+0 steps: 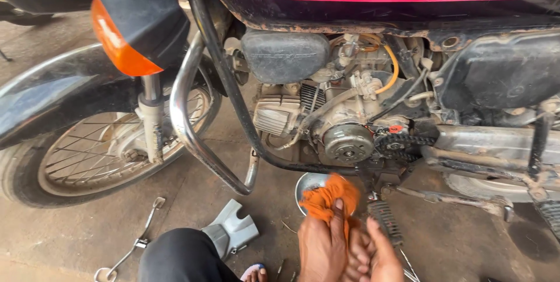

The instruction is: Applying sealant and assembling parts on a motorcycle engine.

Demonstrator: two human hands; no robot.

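at the bottom centre of the frame, an orange rag [330, 195] is gripped by the left hand [322, 246], with the fingers curled over the cloth and the index finger laid up along it. the right hand [379, 254] is pressed against the left, fingers partly extended; whether anything is held in it cannot be told. just behind the rag, a round metal bowl [307, 184] is set on the concrete floor. a ridged footpeg [385, 221] is seen just right of the hands. at the lower left, a grey plastic cover [232, 228] and a loose metal lever [143, 232] are laid on the floor. above, the motorcycle engine [344, 124] is exposed, with a bare chain sprocket [398, 145]. a chrome crash guard [188, 124] and spoked front wheel [87, 153] are located at the left.
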